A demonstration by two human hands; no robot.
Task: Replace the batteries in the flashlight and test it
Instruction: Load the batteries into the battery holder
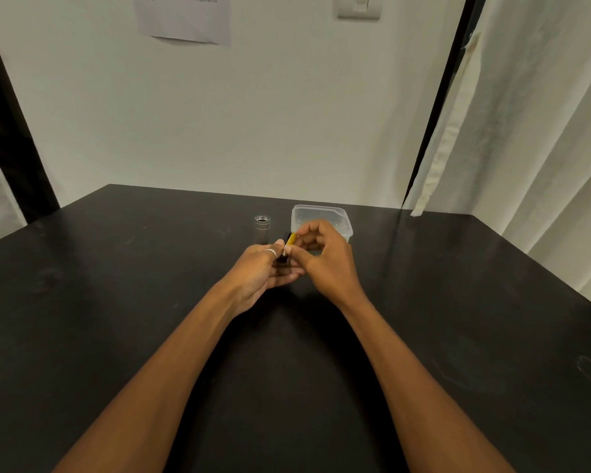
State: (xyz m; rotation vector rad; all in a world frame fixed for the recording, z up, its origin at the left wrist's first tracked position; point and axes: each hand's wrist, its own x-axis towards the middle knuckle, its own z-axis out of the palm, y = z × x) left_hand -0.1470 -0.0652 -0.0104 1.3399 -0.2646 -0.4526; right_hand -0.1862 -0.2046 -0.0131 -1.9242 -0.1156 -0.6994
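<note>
Matte black table [116, 302] holds everything. The clear rectangular plastic tub [321, 209] is your landmark. Your left hand [260, 273] and right hand [325, 257] meet just in front of it. The silvery cylindrical flashlight body [262, 228] stands upright just left of the tub, untouched. Left fingers curl round a small black battery holder [282, 259]. Right thumb and forefinger pinch a slim yellow battery [291, 238], its long axis slanting from the tub down-left into the holder. Looks like insertion, right hand leading.

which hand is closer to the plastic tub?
Right. The right hand sits directly in front of the tub, overlapping its near wall in view; the left hand is farther off to its left.
</note>
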